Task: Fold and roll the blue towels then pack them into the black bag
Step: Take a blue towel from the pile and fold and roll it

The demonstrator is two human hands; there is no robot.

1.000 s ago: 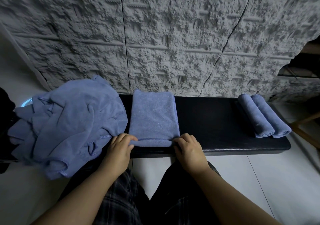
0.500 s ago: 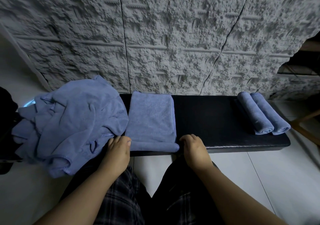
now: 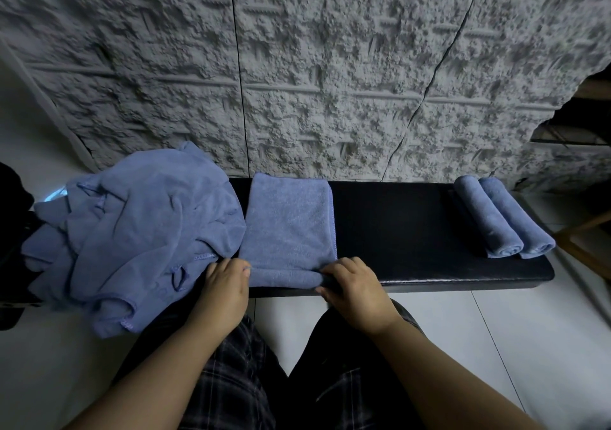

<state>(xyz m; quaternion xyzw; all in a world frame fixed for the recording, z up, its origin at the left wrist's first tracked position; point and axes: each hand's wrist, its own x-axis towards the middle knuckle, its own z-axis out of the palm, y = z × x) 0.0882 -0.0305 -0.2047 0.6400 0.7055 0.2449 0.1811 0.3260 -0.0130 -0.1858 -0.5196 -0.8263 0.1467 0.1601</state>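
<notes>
Two rolled blue microfibre towels (image 3: 484, 218) (image 3: 515, 219), one flat folded blue towel (image 3: 287, 224), one heap of loose blue towels (image 3: 132, 228), one long black padded desk (image 3: 396, 228) and two hands (image 3: 224, 289) (image 3: 358, 292).

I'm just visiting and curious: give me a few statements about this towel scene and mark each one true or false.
1. Two rolled towels lie side by side at the right end of the black bench. True.
2. The folded towel in the middle is already fully rolled. False: only its near edge is rolled.
3. Both hands are at that near edge, the left hand and the right hand. True.
4. The heap of loose towels sits to the right of the folded towel. False: it sits to its left.
</notes>
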